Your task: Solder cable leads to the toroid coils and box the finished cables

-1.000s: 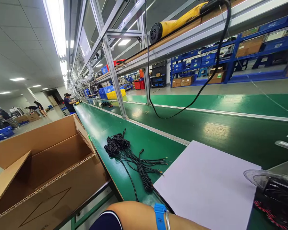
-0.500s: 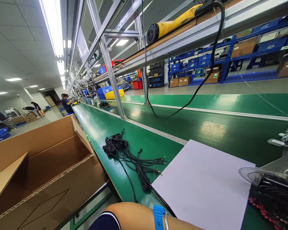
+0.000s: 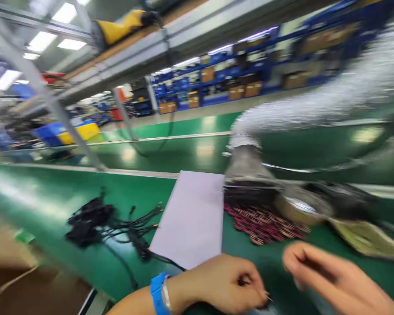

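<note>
I am reading this from the head camera, and the frame is heavily motion-blurred, so fine detail is limited.

The left hand [image 3: 223, 284], with a blue wristband [image 3: 157, 292] and a metal bangle [image 3: 166, 295], sits at the near edge of the green worktop [image 3: 49, 183]. Its fingers are drawn narrow, with the tips pinched together around a thin glint that I cannot resolve. I cannot confirm what they hold. The right hand [image 3: 335, 280] is just to its right, and its fingers look loosely apart. No held item is visible, but blur prevents a firm reading.

The nearest items are the red-and-black cables [image 3: 262, 225], which lie in a flat spread on the worktop, just beyond the right hand and against the right edge of the pale sheet [image 3: 190, 218]. The black cables [image 3: 88, 216] lie in a loose heap left of that sheet, with their leads running towards it and one passing its near corner.

A blurred clear-and-silver object [image 3: 249, 166] stands behind the red-and-black cables. An olive bag [image 3: 367, 238] lies towards the right edge of the worktop.

My assessment is that a pinch this fine calls for steady, square fingertip contact, with the leads kept clear of the neighbouring spread.
</note>
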Motion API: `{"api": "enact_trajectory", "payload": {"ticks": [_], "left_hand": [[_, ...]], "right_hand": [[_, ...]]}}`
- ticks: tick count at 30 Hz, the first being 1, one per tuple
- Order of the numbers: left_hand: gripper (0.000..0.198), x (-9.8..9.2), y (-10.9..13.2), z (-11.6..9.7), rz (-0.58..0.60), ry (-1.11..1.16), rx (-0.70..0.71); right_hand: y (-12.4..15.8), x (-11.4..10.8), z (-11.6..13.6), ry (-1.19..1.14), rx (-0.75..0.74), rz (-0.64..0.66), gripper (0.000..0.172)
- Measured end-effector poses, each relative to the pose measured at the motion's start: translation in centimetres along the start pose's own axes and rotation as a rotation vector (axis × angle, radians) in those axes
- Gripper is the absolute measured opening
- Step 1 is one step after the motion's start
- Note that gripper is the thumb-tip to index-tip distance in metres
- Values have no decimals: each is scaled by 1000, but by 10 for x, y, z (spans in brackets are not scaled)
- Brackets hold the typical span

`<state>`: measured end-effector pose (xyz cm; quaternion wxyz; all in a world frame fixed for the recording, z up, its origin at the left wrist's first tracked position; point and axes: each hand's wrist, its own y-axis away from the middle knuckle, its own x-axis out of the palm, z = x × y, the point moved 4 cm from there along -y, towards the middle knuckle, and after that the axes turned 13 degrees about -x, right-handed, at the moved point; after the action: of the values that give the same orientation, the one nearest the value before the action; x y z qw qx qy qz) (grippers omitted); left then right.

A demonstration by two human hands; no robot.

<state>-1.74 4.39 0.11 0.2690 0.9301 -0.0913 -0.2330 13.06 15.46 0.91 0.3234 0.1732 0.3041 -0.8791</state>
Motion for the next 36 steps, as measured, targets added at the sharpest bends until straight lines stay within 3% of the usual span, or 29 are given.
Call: {"api": "enact_trajectory", "payload": {"ticks": [2, 4, 6, 10, 13, 17, 29, 32, 36], "left_hand": [[12, -2, 6, -5, 21, -72, 24], [14, -4, 8, -10, 33, -168, 49], [13, -3, 11, -13, 63, -243, 72], [9, 4, 15, -12, 157, -381, 144], [11, 8, 15, -8, 254, -439, 183], [16, 9, 14, -5, 297, -461, 182], [21, 10, 8, -2, 297, -450, 147], [21, 9, 10, -4, 296, -474, 159], [30, 10, 15, -6, 294, -554, 218]], "right_hand": [[2, -23, -1, 0, 110, 15, 36], [0, -43, -8, 151, 195, -16, 29], [2, -51, -20, 347, 272, 65, 25], [9, -48, -48, 512, 358, 94, 17], [4, -40, -65, 548, 378, 105, 27], [-12, -33, -74, 554, 367, 106, 31], [-7, -29, -71, 488, 294, 118, 23], [0, -25, -54, 473, 240, 124, 20], [16, 9, -11, 323, 51, 262, 17]]}}
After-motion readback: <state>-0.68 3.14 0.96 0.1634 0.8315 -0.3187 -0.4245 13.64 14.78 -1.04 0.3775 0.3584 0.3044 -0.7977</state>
